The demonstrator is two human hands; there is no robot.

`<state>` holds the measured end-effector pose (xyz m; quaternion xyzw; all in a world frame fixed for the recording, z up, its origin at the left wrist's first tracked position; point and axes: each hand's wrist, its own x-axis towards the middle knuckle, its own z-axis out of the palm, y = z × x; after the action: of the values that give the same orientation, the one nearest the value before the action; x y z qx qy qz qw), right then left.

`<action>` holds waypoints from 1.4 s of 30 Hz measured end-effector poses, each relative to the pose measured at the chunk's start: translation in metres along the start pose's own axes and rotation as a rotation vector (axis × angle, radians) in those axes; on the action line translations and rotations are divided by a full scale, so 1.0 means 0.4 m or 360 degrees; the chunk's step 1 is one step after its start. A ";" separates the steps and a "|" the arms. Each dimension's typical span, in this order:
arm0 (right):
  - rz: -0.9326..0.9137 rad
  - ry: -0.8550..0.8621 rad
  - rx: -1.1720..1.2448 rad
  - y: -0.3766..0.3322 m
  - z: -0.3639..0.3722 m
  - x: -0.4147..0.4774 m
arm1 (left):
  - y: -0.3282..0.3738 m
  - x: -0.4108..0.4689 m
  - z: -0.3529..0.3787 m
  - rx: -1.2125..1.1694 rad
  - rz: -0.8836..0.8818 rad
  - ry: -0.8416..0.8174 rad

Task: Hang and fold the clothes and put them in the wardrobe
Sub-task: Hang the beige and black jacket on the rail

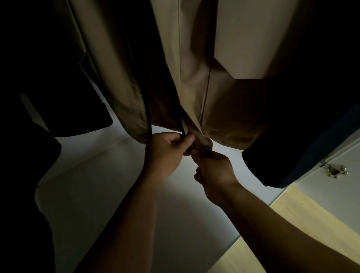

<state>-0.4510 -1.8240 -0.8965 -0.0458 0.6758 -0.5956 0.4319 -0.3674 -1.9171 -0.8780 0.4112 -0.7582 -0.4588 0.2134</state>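
While the tan coat (199, 84) hangs in the wardrobe (99, 186), the left hand (165, 150) pinches its zipper edge (183, 128) at the hem, and the right hand (213, 168) clamps the corner alongside; keeping both edges level should start the zip.

The long tan cloth coat (200, 73) is a smooth, matt woven fabric with a black edging strip (148, 117) down its front, the strip too dim to tell its finish. The black garment (70, 107) and the dark navy garment (302, 134) beside it look like matt cloth. The white wardrobe floor panel (98, 194) is smooth with a soft sheen, the pale wooden floorboards (262, 259) smooth — the ornate silver metal handle (335, 170) shiny.
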 end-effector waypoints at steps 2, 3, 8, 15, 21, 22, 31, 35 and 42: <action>0.0009 0.0057 0.0060 0.003 -0.007 0.007 | 0.006 0.002 -0.014 -0.0041 -0.0085 -0.0152; 0.0003 0.0074 0.0069 0.004 -0.011 0.010 | 0.004 0.002 -0.021 -0.0039 -0.0210 -0.0239; 0.0032 0.0160 0.0162 -0.003 -0.026 0.027 | -0.055 -0.014 -0.076 -0.0337 -0.1233 -0.0300; 0.0131 0.0232 0.0309 -0.008 -0.031 0.043 | -0.103 0.016 -0.108 -0.1904 -0.1061 0.0232; 0.0234 0.0203 0.0474 -0.014 -0.041 0.043 | -0.078 0.017 -0.082 -0.1974 -0.1029 0.0043; 0.0250 0.0189 0.0498 -0.015 -0.042 0.041 | -0.068 0.014 -0.073 -0.1984 -0.1015 0.0000; 0.0376 -0.0175 0.0851 -0.024 -0.035 0.016 | -0.001 0.003 -0.010 -0.1293 -0.0549 -0.0019; 0.0388 -0.0210 0.0863 -0.031 -0.023 0.007 | -0.008 0.000 -0.010 -0.0781 -0.0402 0.0080; 0.0354 -0.0154 0.0907 -0.036 -0.002 -0.004 | -0.009 -0.010 -0.007 -0.0933 -0.0294 0.0080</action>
<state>-0.4570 -1.8263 -0.8836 0.1231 0.4612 -0.7072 0.5215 -0.3616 -1.9160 -0.8794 0.4106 -0.5473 -0.6652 0.2989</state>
